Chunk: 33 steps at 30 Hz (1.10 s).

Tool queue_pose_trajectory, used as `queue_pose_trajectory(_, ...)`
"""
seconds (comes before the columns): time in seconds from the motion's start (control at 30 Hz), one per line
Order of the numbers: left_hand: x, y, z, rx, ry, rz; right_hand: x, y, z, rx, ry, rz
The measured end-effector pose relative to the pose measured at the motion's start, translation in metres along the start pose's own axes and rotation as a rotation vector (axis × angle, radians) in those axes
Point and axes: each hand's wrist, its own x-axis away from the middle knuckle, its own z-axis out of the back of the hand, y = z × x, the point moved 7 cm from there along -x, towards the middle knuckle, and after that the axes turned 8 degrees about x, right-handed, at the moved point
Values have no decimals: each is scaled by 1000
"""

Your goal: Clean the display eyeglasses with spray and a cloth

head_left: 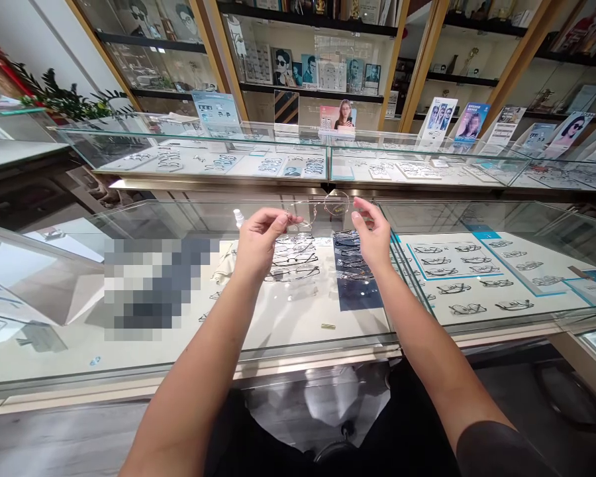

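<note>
I hold a thin gold wire-framed pair of glasses (328, 207) up over the glass counter (298, 318). My left hand (258, 242) pinches one temple arm between thumb and fingers. My right hand (372, 232) grips the other side near the round lens. Under the glass, straight below my hands, lie rows of dark-framed glasses (295, 258) on a pale tray and more on a dark blue mat (357, 291).
A second glass display case (328, 162) with several frames stands behind. To the right, a white tray (477, 271) holds more frames. Shelves with posters and brochure stands line the back wall. A green plant (64, 99) sits at far left. A small spray bottle (238, 217) stands near my left hand.
</note>
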Motion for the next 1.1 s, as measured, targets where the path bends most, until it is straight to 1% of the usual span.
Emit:
queue_pose_trajectory(0.1, -1, -5, -4, 101, -38, 72, 3, -6, -3, 12, -58, 42)
queue_pose_trajectory(0.23, -1, -9, -6, 191, -53, 132, 6, -9, -4, 13, -39, 45)
queue_pose_trajectory(0.4, 0, -13, -7, 208, -74, 171, 9, -16, -3, 14, -20, 101)
queue_pose_trajectory(0.5, 0, -15, -5, 155, -77, 169, 11, -23, 1, 120, 18, 201)
queue_pose_trajectory(0.63, -1, -14, 1, -10, -62, 111, 13, -33, 5, 274, 98, 415)
queue_pose_trajectory(0.7, -2, -11, 0, -36, -68, 78, 14, -34, 6, 298, 120, 473)
queue_pose_trajectory(0.83, 2, -1, -7, -53, -96, -40, 16, -32, 7, 322, 155, 495)
queue_pose_trajectory(1.0, 12, 9, -11, -281, -49, -213, 20, -34, 3, 489, 163, 476)
queue_pose_trajectory(1.1, 17, 15, -12, -364, -26, -313, 23, -40, 2, 462, 163, 463)
